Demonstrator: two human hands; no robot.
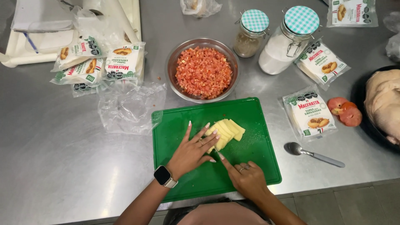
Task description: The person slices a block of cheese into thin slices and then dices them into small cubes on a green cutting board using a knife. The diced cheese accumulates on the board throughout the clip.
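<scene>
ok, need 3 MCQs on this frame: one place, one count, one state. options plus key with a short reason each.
1. Where is the metal bowl of diced red pieces?
A. behind the green board
B. on the board
C. right of the spoon

2. How many jars with checked lids stand on the counter?
A. one
B. two
C. four

3. What is the left hand doing?
A. gripping a knife
B. resting flat, fingers spread, on the yellow slices
C. lifting the bowl

Key:
1 A, the bowl sits just past the board's far edge.
2 B, a small jar and a big jar.
3 B, its fingertips lie on the slices; the right hand points a finger at them.
</scene>
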